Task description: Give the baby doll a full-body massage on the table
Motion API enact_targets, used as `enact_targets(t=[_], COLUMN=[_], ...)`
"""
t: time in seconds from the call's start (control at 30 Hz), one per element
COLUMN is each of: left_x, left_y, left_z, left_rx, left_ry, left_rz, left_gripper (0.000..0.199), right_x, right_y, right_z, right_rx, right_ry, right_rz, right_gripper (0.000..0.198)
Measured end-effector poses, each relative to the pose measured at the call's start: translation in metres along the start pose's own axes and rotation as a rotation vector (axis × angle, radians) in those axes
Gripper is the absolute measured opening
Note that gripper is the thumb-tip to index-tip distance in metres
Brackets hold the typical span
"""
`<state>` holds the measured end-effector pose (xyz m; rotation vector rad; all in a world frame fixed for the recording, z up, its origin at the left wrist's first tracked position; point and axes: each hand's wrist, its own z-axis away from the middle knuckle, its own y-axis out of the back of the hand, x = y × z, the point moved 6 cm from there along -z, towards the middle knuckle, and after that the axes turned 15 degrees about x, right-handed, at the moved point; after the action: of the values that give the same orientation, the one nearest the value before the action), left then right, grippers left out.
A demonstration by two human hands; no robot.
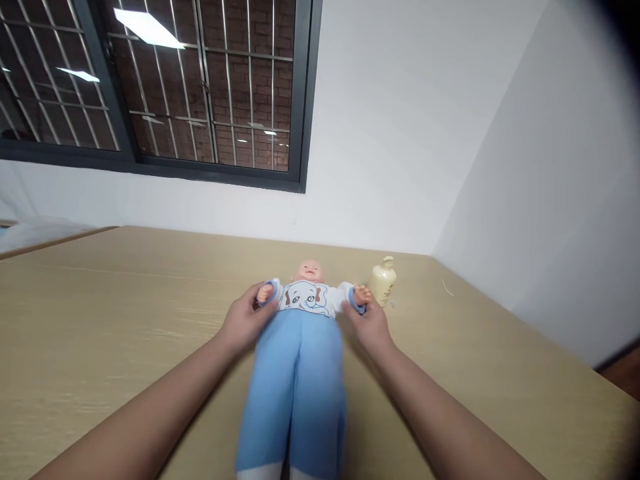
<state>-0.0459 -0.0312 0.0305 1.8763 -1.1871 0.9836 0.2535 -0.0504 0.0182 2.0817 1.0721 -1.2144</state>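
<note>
The table (100, 320) is a broad slab of pale wood-grain laminate, smooth and matte, its far edge meeting a white wall and its right edge running toward the far right corner. On it, nearer the far edge than the near one, lies the doll (300, 347), on its back with its head toward the wall: soft cloth body in plain light-blue trousers, a white top printed with an elephant face, a hard glossy head and small moulded hands. Its feet are cut off by the bottom of the view. The left hand (245, 320) is closed around the doll's blue-cuffed wrist on that side; the right hand (367, 323) grips the other wrist, though the fingers there are partly hidden, so the hold looks firm rather than certain. Just beside the right hand, toward the far right corner, stands a small cream plastic bottle (383, 280), rounded, its label too small to read.
</note>
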Motion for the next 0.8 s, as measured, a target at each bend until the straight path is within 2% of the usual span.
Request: enact_targets(t=[0.1, 0.2, 0.3, 0.4, 0.53, 0.63, 0.7, 0.73, 0.8], left_x=[0.023, 0.029, 0.025, 0.024, 0.016, -0.005, -0.027, -0.038, -0.056], left_y=[-0.01, -0.017, -0.022, -0.024, -0.017, -0.005, 0.003, 0.005, 0.007], left_z=[0.014, 0.021, 0.024, 0.025, 0.017, 0.002, -0.006, -0.01, -0.014], left_rx=[-0.167, -0.237, -0.269, -0.267, -0.131, 0.03, 0.116, 0.146, 0.189], left_ry=[-0.229, -0.377, -0.421, -0.404, -0.256, -0.025, 0.175, 0.276, 0.459], left_rz=[-0.224, -0.351, -0.355, -0.267, -0.17, -0.131, -0.071, 0.008, 0.239], left_gripper=[0.064, 0.073, 0.074, 0.07, 0.063, 0.056, 0.049, 0.045, 0.037], right_x=[-0.017, -0.027, -0.029, -0.028, -0.025, -0.016, -0.003, 0.006, 0.03], right_y=[-0.012, -0.024, -0.029, -0.03, -0.024, -0.008, 0.004, 0.008, 0.009], right_z=[0.017, 0.034, 0.043, 0.044, 0.033, 0.011, -0.005, -0.011, -0.015], right_rx=[-0.158, -0.341, -0.434, -0.433, -0.324, -0.131, 0.0, 0.041, 0.067], right_ry=[0.182, 0.328, 0.362, 0.338, 0.317, 0.233, 0.091, -0.03, -0.366], right_rz=[0.147, 0.262, 0.298, 0.289, 0.203, 0.112, 0.037, -0.023, -0.189], right_gripper=[0.07, 0.075, 0.069, 0.07, 0.082, 0.086, 0.081, 0.075, 0.058])
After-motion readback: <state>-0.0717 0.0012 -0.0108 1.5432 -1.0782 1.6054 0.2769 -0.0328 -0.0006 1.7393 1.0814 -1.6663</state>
